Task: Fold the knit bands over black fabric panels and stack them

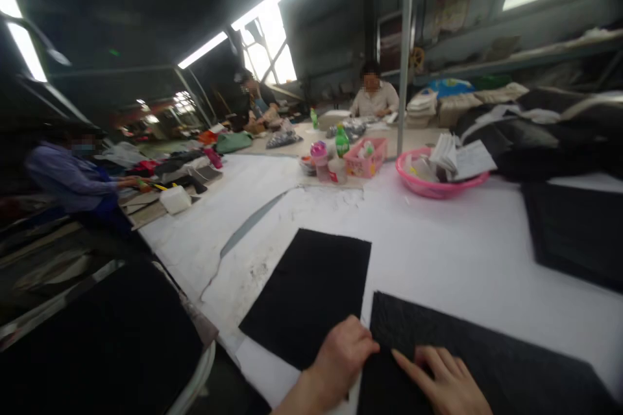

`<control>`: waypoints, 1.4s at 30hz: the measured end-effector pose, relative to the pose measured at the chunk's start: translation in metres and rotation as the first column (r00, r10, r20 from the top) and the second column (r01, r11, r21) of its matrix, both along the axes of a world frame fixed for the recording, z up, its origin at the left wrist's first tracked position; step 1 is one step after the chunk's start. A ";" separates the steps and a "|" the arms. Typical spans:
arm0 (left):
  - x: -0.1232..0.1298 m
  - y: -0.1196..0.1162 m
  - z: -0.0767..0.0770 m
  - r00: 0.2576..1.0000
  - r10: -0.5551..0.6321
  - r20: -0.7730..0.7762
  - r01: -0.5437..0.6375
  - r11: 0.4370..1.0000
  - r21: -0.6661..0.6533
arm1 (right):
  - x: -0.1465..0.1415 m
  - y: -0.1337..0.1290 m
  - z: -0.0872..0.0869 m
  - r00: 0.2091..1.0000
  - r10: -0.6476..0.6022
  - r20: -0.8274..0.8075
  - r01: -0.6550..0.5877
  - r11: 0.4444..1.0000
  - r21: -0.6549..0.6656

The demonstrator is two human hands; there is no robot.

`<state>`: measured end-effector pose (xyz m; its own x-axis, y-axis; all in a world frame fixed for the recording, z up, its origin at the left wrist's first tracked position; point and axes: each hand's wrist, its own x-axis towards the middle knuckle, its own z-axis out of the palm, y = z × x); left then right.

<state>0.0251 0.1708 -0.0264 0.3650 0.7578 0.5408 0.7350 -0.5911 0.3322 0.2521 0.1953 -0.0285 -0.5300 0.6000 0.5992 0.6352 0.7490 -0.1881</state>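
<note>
A large black fabric piece (pixel 487 343) lies on the white-topped table at the lower right. At its left edge, my left hand (pixel 344 351) is closed, with thumb and fingertips pinching the edge of the cloth. Just to the right, my right hand (pixel 442 379) rests on the same piece with its index finger stretched out and the other fingers loosely bent; nothing shows in it. A smaller black fabric panel (pixel 316 292) lies flat beyond and to the left of my left hand, with a narrow white gap between the two pieces.
A pink basin (pixel 433 189) holding papers stands at the back right, near a metal pole (pixel 405 52). Beside it are a pink basket (pixel 366 159) and a green bottle (pixel 341 141). More black cloth (pixel 579 233) lies far right. Three people work around the tables.
</note>
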 end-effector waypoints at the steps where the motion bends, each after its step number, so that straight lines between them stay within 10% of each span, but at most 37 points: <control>1: 0.000 -0.003 0.008 1.000 -0.020 -0.014 0.018 0.997 -0.075 | 0.003 -0.004 0.005 0.999 0.039 0.021 -0.037 0.997 -0.067; 8: -0.004 -0.005 0.008 0.998 -0.056 0.007 0.056 0.957 -0.285 | 0.008 -0.009 0.013 0.986 0.040 0.163 0.015 0.946 -0.323; 42: -0.002 -0.003 0.017 0.967 -0.159 -0.200 0.109 0.965 -0.239 | 0.009 -0.010 0.011 0.975 0.053 0.214 0.023 0.941 -0.338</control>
